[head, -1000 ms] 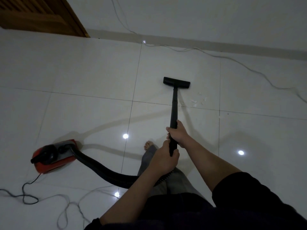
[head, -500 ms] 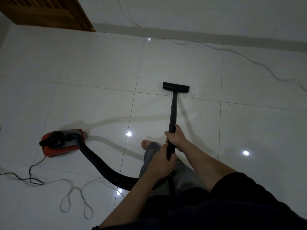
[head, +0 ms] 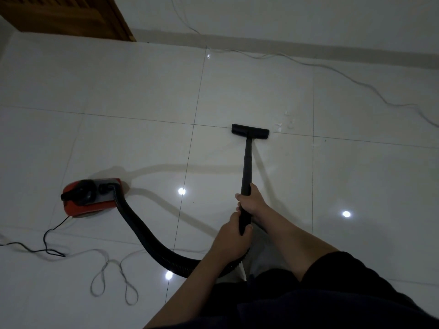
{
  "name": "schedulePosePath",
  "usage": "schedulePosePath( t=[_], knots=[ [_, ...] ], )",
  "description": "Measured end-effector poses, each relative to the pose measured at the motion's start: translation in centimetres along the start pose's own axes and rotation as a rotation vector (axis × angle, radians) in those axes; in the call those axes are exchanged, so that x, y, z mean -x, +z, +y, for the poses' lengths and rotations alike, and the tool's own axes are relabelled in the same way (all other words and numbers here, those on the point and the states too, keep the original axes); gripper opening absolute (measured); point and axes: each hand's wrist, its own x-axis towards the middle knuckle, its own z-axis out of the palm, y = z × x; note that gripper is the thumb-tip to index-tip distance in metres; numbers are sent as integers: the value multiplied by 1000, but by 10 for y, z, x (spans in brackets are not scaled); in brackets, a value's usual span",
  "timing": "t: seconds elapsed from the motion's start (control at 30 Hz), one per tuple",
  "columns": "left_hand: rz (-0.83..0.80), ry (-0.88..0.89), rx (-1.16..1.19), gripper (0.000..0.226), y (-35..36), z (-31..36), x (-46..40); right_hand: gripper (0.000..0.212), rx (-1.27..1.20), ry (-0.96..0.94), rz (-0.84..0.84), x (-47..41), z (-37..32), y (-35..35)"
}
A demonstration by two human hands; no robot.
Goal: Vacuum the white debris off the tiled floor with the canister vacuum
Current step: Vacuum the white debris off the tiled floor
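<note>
both hands wrap the smooth black wand: right hand higher, left hand below. at twelve o'clock its flat rectangular floor head lies on glossy tiles; white debris flecks at one o'clock. ribbed hose curves to the red canister at nine o'clock.

I see the canister on the floor to my left, the nozzle ahead, debris just right of it, door far left.
</note>
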Motion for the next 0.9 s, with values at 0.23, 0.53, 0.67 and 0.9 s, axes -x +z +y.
schedulePosePath(
  t=[0.23,0.53,0.67,0.9],
  knots=[
    [6,50,26,40,1,-25,29,59,-5,2,25,21,23,16],
    [-1,52,-10,43,8,-53,53,57,-3,-7,33,43,51,29],
    [-8,36,-34,49,16,-66,66,59,30,-2,30,51,68,32],
    [-12,27,-46,44,29,-87,89,59,31,19,37,73,96,37]
  ],
)
